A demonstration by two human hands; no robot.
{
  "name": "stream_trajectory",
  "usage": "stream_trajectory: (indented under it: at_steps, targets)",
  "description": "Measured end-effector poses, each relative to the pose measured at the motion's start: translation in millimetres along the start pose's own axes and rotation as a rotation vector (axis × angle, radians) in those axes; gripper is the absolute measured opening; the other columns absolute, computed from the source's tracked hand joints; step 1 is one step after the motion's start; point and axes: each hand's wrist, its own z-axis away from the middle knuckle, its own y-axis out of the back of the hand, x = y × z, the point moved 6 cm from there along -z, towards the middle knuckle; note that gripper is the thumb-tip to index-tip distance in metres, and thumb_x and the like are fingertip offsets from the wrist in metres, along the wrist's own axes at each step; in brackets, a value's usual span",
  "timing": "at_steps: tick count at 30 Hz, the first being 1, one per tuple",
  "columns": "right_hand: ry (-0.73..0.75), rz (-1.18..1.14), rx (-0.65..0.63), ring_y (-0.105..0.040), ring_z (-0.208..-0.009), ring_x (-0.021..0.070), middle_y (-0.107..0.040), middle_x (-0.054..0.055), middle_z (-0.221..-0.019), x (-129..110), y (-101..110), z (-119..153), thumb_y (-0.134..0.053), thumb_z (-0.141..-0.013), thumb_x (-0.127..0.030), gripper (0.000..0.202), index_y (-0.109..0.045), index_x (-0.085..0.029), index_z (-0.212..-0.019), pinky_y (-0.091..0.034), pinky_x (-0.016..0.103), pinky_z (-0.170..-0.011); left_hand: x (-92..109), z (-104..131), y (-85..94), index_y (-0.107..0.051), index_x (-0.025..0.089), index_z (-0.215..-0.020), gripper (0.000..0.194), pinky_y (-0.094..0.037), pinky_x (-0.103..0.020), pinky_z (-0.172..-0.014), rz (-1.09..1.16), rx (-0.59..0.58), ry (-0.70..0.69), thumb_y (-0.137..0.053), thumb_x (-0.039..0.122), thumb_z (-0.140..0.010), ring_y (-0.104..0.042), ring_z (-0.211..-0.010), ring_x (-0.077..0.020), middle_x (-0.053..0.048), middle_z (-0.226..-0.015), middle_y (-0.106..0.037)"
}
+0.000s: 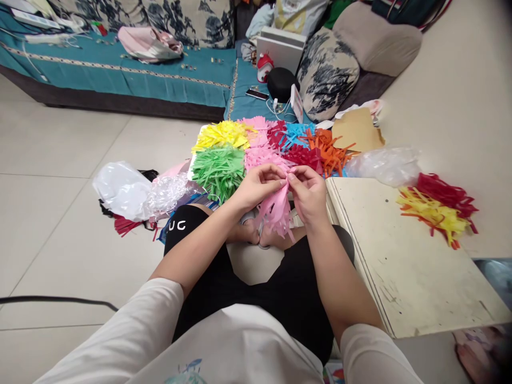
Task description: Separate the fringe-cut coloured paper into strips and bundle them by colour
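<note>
A pink fringed paper piece (277,209) hangs between my two hands above my lap, its strips pointing down. My left hand (262,185) pinches its top edge from the left. My right hand (308,192) pinches the same top edge, close to the left fingertips. Just beyond my hands lie bundles of fringed paper: green (219,172), yellow (224,135), pink (258,130), dark red (304,157), blue (296,134) and orange (328,152).
A cream board (416,266) is at my right, with red fringes (446,193) and yellow fringes (436,213) by its far edge. Clear plastic bags (124,191) lie at the left. A teal-covered sofa (160,74) stands ahead, with a phone (256,94) on it.
</note>
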Motion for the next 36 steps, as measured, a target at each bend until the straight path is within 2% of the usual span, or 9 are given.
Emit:
stream_trajectory:
  at_steps: [4, 6, 12, 16, 19, 22, 28, 33, 36]
  targets:
    - [-0.105, -0.098, -0.078, -0.064, -0.077, 0.017, -0.073, 0.0, -0.091, -1.5, -2.1, -0.5, -0.11, -0.077, -0.069, 0.052, -0.086, -0.031, -0.101, -0.063, 0.034, -0.074, -0.4, 1.1, -2.2, -0.08, 0.018, -0.092, 0.047, -0.064, -0.033, -0.093, 0.009, -0.04, 0.006, -0.116, 0.04, -0.071, -0.08, -0.087, -0.0177, -0.004, -0.092, -0.083]
    - [-0.115, -0.121, -0.106, -0.062, -0.073, 0.0161, -0.07, -0.001, -0.085, -4.1, -1.7, -0.9, -0.108, -0.079, -0.069, 0.05, -0.088, -0.031, -0.105, -0.06, 0.033, -0.07, 0.2, 1.6, -2.8, -0.08, 0.019, -0.093, 0.049, -0.065, -0.033, -0.093, 0.02, -0.042, -0.007, -0.117, 0.041, -0.071, -0.081, -0.087, -0.0178, -0.003, -0.092, -0.083]
    - [0.018, 0.035, -0.091, -0.069, -0.084, 0.0218, -0.074, 0.001, -0.096, -15.2, 5.2, -1.1, -0.108, -0.081, -0.071, 0.054, -0.089, -0.034, -0.116, -0.067, 0.04, -0.081, 0.0, 2.7, -5.0, -0.083, 0.02, -0.1, 0.052, -0.066, -0.034, -0.09, -0.002, -0.004, -0.025, -0.117, 0.047, -0.071, -0.08, -0.081, -0.0172, -0.003, -0.09, -0.083]
    - [0.079, 0.07, -0.06, -0.071, -0.084, 0.0212, -0.074, 0.0, -0.094, -20.1, 6.1, -0.4, -0.111, -0.08, -0.065, 0.053, -0.085, -0.035, -0.116, -0.068, 0.038, -0.08, -2.9, 2.1, -0.6, -0.085, 0.019, -0.098, 0.052, -0.066, -0.034, -0.091, 0.008, 0.108, -0.043, -0.119, 0.045, -0.067, -0.08, -0.083, -0.0173, -0.003, -0.089, -0.084]
    - [0.042, 0.052, -0.078, -0.071, -0.082, 0.0189, -0.075, 0.0, -0.097, -17.3, 2.8, -0.1, -0.115, -0.077, -0.058, 0.054, -0.081, -0.033, -0.11, -0.066, 0.034, -0.074, -5.7, 1.3, 3.5, -0.085, 0.019, -0.094, 0.052, -0.066, -0.032, -0.091, 0.007, 0.178, -0.039, -0.119, 0.043, -0.063, -0.08, -0.083, -0.0168, -0.002, -0.086, -0.084]
    - [-0.005, 0.006, -0.101, -0.071, -0.08, 0.0173, -0.076, -0.001, -0.097, -12.9, 0.8, 0.0, -0.116, -0.075, -0.057, 0.056, -0.079, -0.033, -0.11, -0.065, 0.031, -0.071, -6.8, 1.4, 5.0, -0.085, 0.019, -0.093, 0.051, -0.066, -0.033, -0.089, -0.008, 0.192, -0.02, -0.118, 0.043, -0.063, -0.079, -0.08, -0.0169, -0.001, -0.083, -0.083]
    - [-0.101, -0.057, -0.15, -0.069, -0.078, 0.0157, -0.076, -0.003, -0.093, -9.1, 0.5, -1.1, -0.12, -0.066, -0.053, 0.065, -0.078, -0.033, -0.111, -0.061, 0.027, -0.066, -6.6, 2.6, 5.0, -0.087, 0.019, -0.093, 0.046, -0.065, -0.033, -0.088, -0.009, 0.181, -0.01, -0.116, 0.039, -0.063, -0.079, -0.083, -0.018, -0.003, -0.085, -0.084]
    - [-0.157, -0.032, -0.178, -0.069, -0.078, 0.0157, -0.075, -0.004, -0.091, -3.7, 0.3, -3.6, -0.122, -0.06, -0.052, 0.069, -0.073, -0.031, -0.104, -0.06, 0.026, -0.064, -5.7, 2.1, 5.6, -0.088, 0.018, -0.09, 0.043, -0.065, -0.031, -0.091, -0.035, 0.156, -0.001, -0.116, 0.036, -0.063, -0.079, -0.085, -0.016, -0.003, -0.092, -0.086]
    - [-0.16, -0.019, -0.175, -0.071, -0.081, 0.0162, -0.074, -0.004, -0.091, 0.4, 1.9, -5.1, -0.122, -0.058, -0.053, 0.072, -0.071, -0.03, -0.103, -0.061, 0.025, -0.064, -4.8, 1.8, 5.6, -0.088, 0.018, -0.09, 0.045, -0.065, -0.032, -0.089, -0.038, 0.122, 0.008, -0.117, 0.038, -0.063, -0.078, -0.083, -0.0161, -0.003, -0.089, -0.085]
